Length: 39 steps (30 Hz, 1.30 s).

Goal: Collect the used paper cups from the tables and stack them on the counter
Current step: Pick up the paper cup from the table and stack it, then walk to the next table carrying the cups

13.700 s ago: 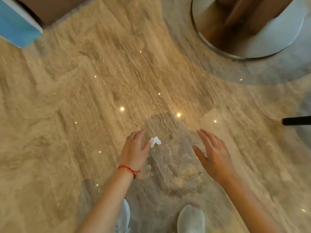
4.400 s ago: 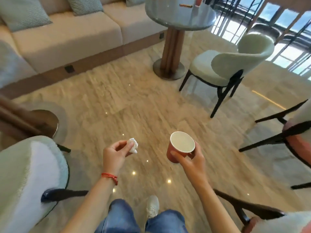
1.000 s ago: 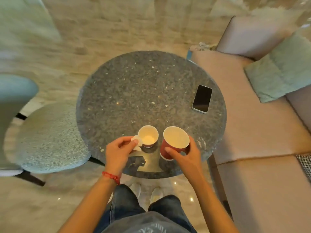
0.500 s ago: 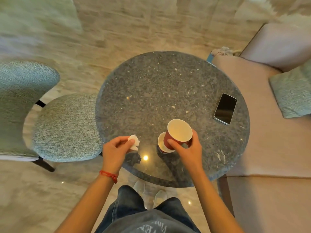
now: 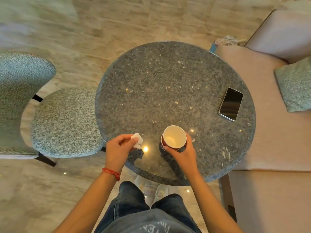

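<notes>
Red paper cup (image 5: 174, 137) in right hand (image 5: 183, 153) grip.

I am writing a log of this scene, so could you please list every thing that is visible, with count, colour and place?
paper cup: at least one, red outside and white inside, held above the table's near part; a second nested below cannot be confirmed
crumpled tissue: one, white, in the left hand
phone: one, black screen, right side of the table
round table: one, dark speckled stone, centre
chair: one, grey-green fabric, left of the table
sofa: one, beige, right
cushion: one, grey-green, on the sofa
left hand: pinches the tissue
right hand: its grip is round the cup
</notes>
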### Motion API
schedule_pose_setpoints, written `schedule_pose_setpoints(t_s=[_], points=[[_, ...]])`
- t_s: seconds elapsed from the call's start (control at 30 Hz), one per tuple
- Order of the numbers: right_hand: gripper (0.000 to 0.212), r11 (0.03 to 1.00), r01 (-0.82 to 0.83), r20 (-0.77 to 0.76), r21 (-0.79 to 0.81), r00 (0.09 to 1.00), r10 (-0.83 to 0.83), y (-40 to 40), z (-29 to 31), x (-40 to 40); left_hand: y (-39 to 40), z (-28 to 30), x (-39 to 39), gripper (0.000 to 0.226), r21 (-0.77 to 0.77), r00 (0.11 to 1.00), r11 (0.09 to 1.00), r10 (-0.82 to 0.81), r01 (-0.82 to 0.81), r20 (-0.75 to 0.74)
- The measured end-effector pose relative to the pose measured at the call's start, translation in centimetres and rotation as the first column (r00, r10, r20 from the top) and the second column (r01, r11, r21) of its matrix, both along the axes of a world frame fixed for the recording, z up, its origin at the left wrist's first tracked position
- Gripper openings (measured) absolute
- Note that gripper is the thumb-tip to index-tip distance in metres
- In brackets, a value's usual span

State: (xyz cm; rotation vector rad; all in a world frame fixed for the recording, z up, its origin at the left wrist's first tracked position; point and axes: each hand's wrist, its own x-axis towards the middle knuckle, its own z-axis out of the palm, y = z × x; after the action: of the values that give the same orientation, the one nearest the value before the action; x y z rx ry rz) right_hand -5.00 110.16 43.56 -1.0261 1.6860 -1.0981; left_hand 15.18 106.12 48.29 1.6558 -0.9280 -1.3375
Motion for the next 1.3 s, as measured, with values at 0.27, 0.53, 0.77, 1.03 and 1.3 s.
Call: schedule_pose_setpoints(t_s=[0.27, 0.53, 0.77, 1.03, 1.3], points=[[0.077, 0.999, -0.026, 0.047, 0.021, 0.999, 0.025, 0.0, -1.1, 1.1, -0.8, -0.6, 0.7, 0.014, 0.025, 1.0, 1.0, 0.001, -0.001, -0.022], [0.084, 0.991, -0.067, -0.085, 0.116, 0.993, 0.077, -0.9, -1.1, 1.8, -1.8, -1.0, 1.5, 0.012, 0.039, 1.0, 0.999, 0.002, -0.001, -0.026], [0.07, 0.993, 0.015, -0.026, 0.116, 1.0, -0.012, -2.3, 0.0, 2.6, -2.8, -1.1, 2.1, 0.015, 0.047, 0.999, 0.999, -0.005, 0.007, -0.042], [0.05, 0.992, -0.114, 0.216, 0.058, 0.971, 0.099, -3.6, 2.3, 2.9, -2.6, -0.7, 3.2, 0.014, 0.015, 0.997, 0.998, 0.069, -0.068, -0.031], [0.052, 0.924, -0.382, 0.27, 0.009, 0.891, 0.366, -5.0, 3.5, 1.5, 0.9, -0.2, 2.9, 0.011, -0.005, 0.955, 0.956, 0.294, -0.295, -0.038]])
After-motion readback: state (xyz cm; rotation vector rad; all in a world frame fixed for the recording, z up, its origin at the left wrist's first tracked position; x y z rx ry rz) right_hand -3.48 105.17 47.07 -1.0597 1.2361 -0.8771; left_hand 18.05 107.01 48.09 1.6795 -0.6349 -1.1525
